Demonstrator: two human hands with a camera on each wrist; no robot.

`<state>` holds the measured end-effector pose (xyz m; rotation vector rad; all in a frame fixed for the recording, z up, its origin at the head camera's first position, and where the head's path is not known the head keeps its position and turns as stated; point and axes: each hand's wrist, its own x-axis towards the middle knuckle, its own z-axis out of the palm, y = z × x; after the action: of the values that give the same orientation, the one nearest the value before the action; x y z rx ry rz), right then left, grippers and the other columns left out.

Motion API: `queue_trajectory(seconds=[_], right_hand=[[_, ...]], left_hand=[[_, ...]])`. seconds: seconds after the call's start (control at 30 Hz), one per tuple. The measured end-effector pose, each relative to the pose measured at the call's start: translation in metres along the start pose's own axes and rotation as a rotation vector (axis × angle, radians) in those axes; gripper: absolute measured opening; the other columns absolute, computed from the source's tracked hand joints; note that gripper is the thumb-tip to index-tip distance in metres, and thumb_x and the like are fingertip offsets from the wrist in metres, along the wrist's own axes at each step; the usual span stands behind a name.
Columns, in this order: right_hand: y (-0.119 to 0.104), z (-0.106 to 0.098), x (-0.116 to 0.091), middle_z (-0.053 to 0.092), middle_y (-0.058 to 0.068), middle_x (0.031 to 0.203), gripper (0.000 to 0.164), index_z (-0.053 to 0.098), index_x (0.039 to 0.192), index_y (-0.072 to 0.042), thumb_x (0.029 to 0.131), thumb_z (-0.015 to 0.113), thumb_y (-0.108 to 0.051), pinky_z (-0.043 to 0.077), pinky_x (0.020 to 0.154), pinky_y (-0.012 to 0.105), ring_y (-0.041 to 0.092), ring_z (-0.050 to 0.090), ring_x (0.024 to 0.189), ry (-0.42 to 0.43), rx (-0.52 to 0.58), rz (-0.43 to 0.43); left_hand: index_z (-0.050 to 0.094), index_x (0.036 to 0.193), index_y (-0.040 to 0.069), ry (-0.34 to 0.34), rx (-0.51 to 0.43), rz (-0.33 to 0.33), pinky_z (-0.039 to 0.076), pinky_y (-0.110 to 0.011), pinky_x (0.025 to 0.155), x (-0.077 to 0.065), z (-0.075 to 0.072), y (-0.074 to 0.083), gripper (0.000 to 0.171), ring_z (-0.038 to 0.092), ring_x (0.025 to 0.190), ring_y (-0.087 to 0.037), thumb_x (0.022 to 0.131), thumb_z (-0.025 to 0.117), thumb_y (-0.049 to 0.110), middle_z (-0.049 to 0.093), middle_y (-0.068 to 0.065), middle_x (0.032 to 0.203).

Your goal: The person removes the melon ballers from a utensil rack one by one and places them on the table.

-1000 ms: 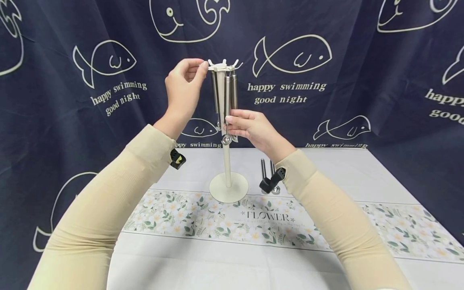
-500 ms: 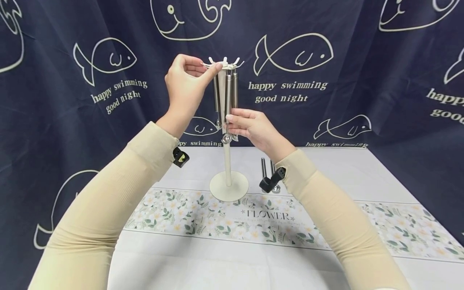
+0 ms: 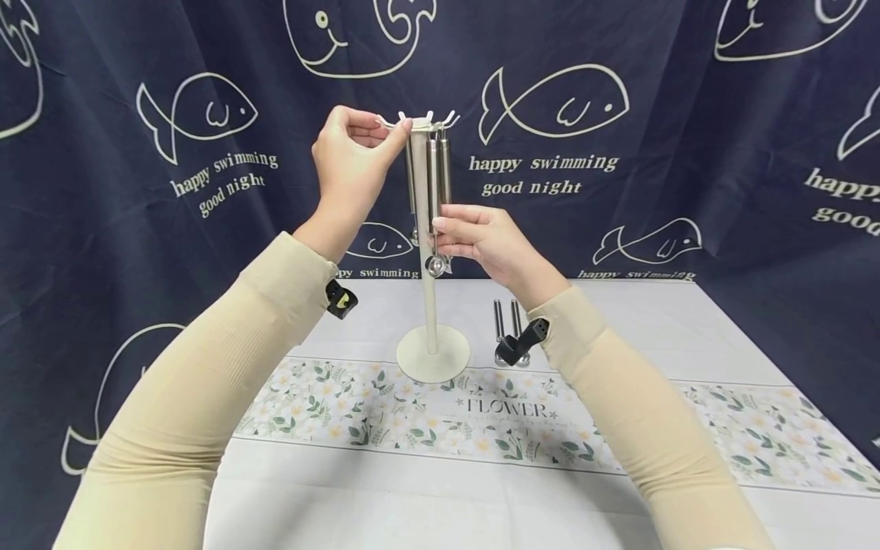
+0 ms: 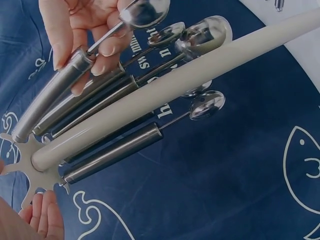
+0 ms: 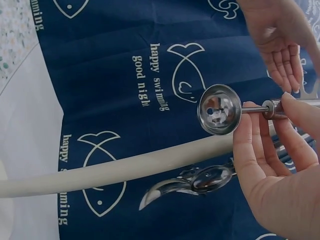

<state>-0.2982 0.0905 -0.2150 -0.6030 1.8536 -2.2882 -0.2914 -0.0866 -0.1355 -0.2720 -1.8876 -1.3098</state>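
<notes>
A cream utensil stand (image 3: 429, 305) rises from a round base, with a ring of hooks at its top. My left hand (image 3: 354, 156) pinches the edge of that hooked top between thumb and fingers. Lower down, my right hand (image 3: 484, 237) pinches a steel melon baller (image 3: 434, 176) near the bottom of its handle. Its small round bowl, with a hole in it, shows in the right wrist view (image 5: 220, 110). The handle's upper end meets the hooks. Several other steel utensils hang around the pole, among them a scoop (image 4: 207, 35) and a smaller spoon-shaped tool (image 4: 207, 105).
Two more steel utensils (image 3: 498, 321) lie on the white table (image 3: 385, 489), right of the base and partly behind the right wrist's camera. A floral printed band (image 3: 316, 405) crosses the table. Dark blue fish-print cloth (image 3: 660, 137) hangs behind.
My left thumb has moved rightward onto the hooked top, then slightly back. The hooked top has turned a little. My right hand and the melon baller have shifted slightly right.
</notes>
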Motion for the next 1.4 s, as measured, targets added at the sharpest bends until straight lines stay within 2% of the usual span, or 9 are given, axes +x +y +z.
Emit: queue_trajectory(seconds=[0.1,0.3,0.6,0.73,0.9,1.07,1.17,1.4], right_hand=[[-0.002,0.0,-0.001,0.073,0.003,0.08,0.036,0.053,0.128,0.011,0.093,0.058,0.003,0.059,0.077,0.029,0.015,0.07,0.073,0.001,-0.01,-0.021],[-0.005,0.0,-0.003,0.073,0.003,0.081,0.04,0.051,0.131,0.011,0.093,0.059,0.002,0.059,0.078,0.028,0.015,0.071,0.075,-0.027,-0.036,-0.053],[-0.009,-0.002,-0.009,0.073,0.004,0.085,0.036,0.052,0.128,0.013,0.094,0.056,0.004,0.059,0.078,0.029,0.016,0.071,0.077,-0.059,0.014,-0.095],[-0.012,-0.005,-0.011,0.073,0.007,0.086,0.031,0.057,0.123,0.011,0.093,0.057,0.005,0.059,0.078,0.03,0.017,0.071,0.078,-0.052,0.034,-0.123],[-0.015,-0.011,-0.014,0.073,0.007,0.087,0.031,0.056,0.123,0.011,0.093,0.057,0.004,0.059,0.079,0.031,0.018,0.072,0.08,-0.048,0.049,-0.123],[-0.015,-0.021,-0.016,0.073,0.006,0.088,0.018,0.068,0.108,-0.001,0.093,0.058,0.004,0.059,0.079,0.03,0.018,0.072,0.08,-0.029,0.064,-0.1],[-0.014,-0.026,-0.016,0.073,0.006,0.087,0.019,0.071,0.098,-0.008,0.094,0.057,0.004,0.059,0.079,0.031,0.019,0.072,0.079,-0.012,0.076,-0.084],[-0.012,-0.039,-0.018,0.073,0.007,0.085,0.019,0.071,0.093,-0.009,0.095,0.055,0.003,0.059,0.08,0.031,0.019,0.072,0.08,-0.012,0.077,-0.064]], left_hand=[[0.06,0.093,0.009,0.003,-0.013,-0.003,0.052,-0.015,0.074,0.001,0.0,0.0,0.034,0.068,0.078,-0.007,0.079,0.078,0.034,0.072,-0.004,0.09],[0.063,0.095,0.008,-0.011,-0.014,-0.027,0.052,-0.015,0.075,0.002,-0.003,-0.002,0.036,0.068,0.081,-0.007,0.079,0.078,0.035,0.073,-0.004,0.093],[0.067,0.098,0.005,-0.025,-0.035,-0.048,0.053,-0.016,0.077,0.004,-0.005,-0.005,0.036,0.07,0.084,-0.006,0.079,0.079,0.033,0.075,-0.005,0.096],[0.069,0.098,0.004,-0.031,-0.052,-0.047,0.054,-0.016,0.078,0.005,-0.006,-0.006,0.036,0.069,0.084,-0.007,0.079,0.08,0.032,0.075,-0.005,0.096],[0.07,0.101,0.004,-0.045,-0.061,-0.057,0.054,-0.016,0.08,0.007,-0.008,-0.008,0.036,0.069,0.086,-0.007,0.08,0.079,0.032,0.075,-0.006,0.098],[0.072,0.104,0.005,-0.065,-0.061,-0.081,0.054,-0.017,0.082,0.008,-0.01,-0.009,0.037,0.069,0.087,-0.007,0.081,0.078,0.033,0.074,-0.006,0.1],[0.072,0.105,0.006,-0.079,-0.071,-0.09,0.053,-0.018,0.083,0.009,-0.01,-0.009,0.037,0.069,0.088,-0.007,0.081,0.078,0.034,0.074,-0.006,0.1],[0.071,0.108,0.006,-0.113,-0.105,-0.108,0.053,-0.019,0.085,0.011,-0.011,-0.009,0.037,0.069,0.089,-0.006,0.083,0.076,0.032,0.074,-0.007,0.102]])
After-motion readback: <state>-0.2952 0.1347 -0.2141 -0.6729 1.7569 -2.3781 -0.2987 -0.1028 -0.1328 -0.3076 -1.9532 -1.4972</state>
